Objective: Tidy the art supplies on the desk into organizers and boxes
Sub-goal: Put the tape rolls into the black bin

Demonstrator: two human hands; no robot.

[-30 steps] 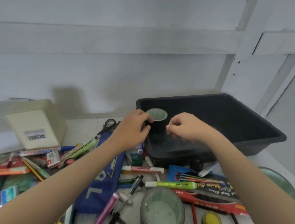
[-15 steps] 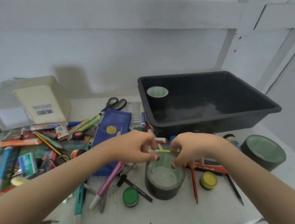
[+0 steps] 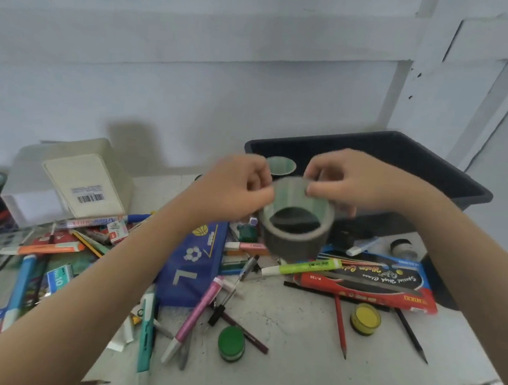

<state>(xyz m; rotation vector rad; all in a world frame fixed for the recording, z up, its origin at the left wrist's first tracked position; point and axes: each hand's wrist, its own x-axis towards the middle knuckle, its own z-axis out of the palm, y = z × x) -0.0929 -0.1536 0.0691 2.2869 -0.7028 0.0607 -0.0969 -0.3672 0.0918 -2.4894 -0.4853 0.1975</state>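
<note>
1. Step in hand: putting a grey tape roll (image 3: 295, 229) away in the black bin (image 3: 426, 169). The roll is off the tabletop (image 3: 295, 334), held in the air just in front of the bin's near wall, with its open core tipped toward the camera.
2. Left hand (image 3: 234, 187): fingers curled, pinching the roll's upper rim on the left side.
3. Right hand (image 3: 352, 182): fingers curled, pinching the rim on the far right side. Motion blur hides the exact finger placement.
4. A second tape roll (image 3: 280, 165) stands in the bin's near-left corner.
5. Next move, as I judge it: lift the roll over the near wall, lower it flat beside the second roll, then release both hands.
6. Not yet sorted on the tabletop: a blue pencil case (image 3: 194, 264), a green highlighter (image 3: 301, 265), a yellow paint pot (image 3: 365, 318), and loose pencils.
</note>
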